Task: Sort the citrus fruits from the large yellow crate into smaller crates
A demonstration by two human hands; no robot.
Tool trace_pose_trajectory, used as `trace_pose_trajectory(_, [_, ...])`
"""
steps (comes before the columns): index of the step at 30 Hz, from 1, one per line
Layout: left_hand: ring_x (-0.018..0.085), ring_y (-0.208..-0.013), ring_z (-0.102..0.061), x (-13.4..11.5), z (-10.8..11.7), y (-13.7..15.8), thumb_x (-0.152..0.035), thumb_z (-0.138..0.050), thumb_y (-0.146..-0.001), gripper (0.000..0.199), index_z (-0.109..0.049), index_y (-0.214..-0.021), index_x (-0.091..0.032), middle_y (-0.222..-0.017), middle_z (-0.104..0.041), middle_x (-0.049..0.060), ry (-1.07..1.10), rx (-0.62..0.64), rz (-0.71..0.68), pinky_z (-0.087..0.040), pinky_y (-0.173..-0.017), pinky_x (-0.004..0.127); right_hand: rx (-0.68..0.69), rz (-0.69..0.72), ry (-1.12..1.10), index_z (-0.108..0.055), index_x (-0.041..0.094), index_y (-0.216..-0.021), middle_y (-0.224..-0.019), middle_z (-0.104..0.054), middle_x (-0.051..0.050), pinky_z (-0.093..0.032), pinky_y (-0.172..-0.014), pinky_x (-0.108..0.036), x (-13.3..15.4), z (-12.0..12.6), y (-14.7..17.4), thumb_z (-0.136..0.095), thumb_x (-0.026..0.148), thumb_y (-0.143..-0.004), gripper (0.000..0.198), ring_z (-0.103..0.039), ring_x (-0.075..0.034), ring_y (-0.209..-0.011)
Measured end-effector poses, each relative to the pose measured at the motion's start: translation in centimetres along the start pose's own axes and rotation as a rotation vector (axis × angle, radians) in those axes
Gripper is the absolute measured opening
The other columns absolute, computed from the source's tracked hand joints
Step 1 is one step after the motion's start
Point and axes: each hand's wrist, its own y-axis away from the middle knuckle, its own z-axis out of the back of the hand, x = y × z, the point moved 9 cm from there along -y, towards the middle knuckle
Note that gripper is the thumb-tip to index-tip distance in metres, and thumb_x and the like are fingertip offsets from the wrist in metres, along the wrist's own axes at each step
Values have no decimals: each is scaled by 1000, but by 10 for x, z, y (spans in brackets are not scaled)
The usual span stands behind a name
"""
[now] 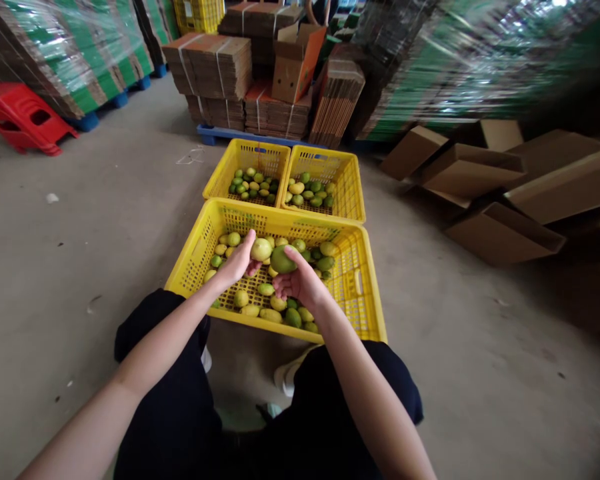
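My left hand (pixel 239 261) is closed on a pale yellow lemon (pixel 261 250), thumb on its upper side. Close beside it, my right hand (pixel 300 280) grips a green lemon (pixel 283 260) between thumb and fingers. Both hands are over a large yellow plastic crate (pixel 375 293) with slotted walls. Loose yellow and green lemons (pixel 271 315) lie on the crate's floor; my hands and forearms hide some of them.
Two smaller yellow crates, left (pixel 220 177) and right (pixel 353 190), hold more lemons behind the large one. Flattened cardboard stacks (pixel 210 67) stand on a blue pallet (pixel 210 135). Open cartons (pixel 473 170) lie at right, a red stool (pixel 23 117) at left. Wrapped pallets stand behind.
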Motion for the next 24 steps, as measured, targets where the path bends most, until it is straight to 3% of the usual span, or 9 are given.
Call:
trace_pose_trajectory(6, [7,-39,-41,-13,-4,6,-75,-55,-81,55,-50,-76,-20,-51,-46,-6,37,45,-76,-30,-41,18,-64,-5,52,-62,16,-71,-50,-61,-6,-42,-37,-23,2,5,3,-33,62,-100,62,-55,-14,-39])
trace_pose_trajectory(9, [6,-39,-40,-11,-6,5,-75,-53,-83,56,-48,-74,-20,-50,-45,-6,72,67,-60,-30,-41,18,-72,42,63,-62,17,-83,-49,-63,-4,-42,-37,-23,5,5,5,-38,58,-100,51,-56,-15,-38])
trace_pose_trajectory(12, [6,-39,-39,-9,-7,5,-73,-51,-86,55,-48,-71,-20,-50,-44,-5,110,86,-28,-29,-41,18,-68,62,59,-61,18,-83,-48,-63,-4,-42,-37,-22,6,4,6,-38,56,-101,48,-56,-14,-37])
trace_pose_trajectory(19, [5,-37,-34,-10,-13,6,-78,-39,-88,65,-48,-65,-19,-49,-40,-4,153,143,55,-24,-39,19,-52,20,68,-60,17,-61,-48,-61,-7,-42,-38,-23,4,4,6,-30,69,-98,70,-55,-14,-41])
trace_pose_trajectory(24, [6,-35,-32,-4,-14,3,-85,-32,-85,69,-47,-66,-20,-47,-37,-5,155,162,56,-23,-37,20,-9,15,65,-58,19,-60,-50,-61,-7,-43,-40,-25,-1,6,1,-26,81,-90,76,-56,-15,-43])
